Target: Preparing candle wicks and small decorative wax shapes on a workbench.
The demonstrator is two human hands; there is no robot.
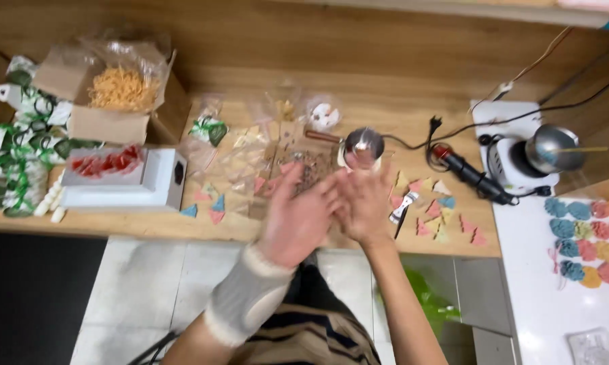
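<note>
My left hand [297,220] and my right hand [364,203] are raised together over the front edge of a wooden table [412,74], palms down, fingers spread and blurred. Neither hand holds anything. The left wrist wears a grey knitted cuff [247,297]. Just beyond the fingertips stands a small metal pot [364,143] with a wooden handle. Small coloured triangle pieces [439,213] lie scattered to the right of my right hand, next to a small clip tool [403,206].
A white box [159,179] with red pieces on top sits at left, behind it a cardboard box [108,122] with a bag of orange bits. Clear bags lie mid-table. A black heat tool [473,176] and a melting pot [551,152] are right, above coloured shaped pieces [588,236].
</note>
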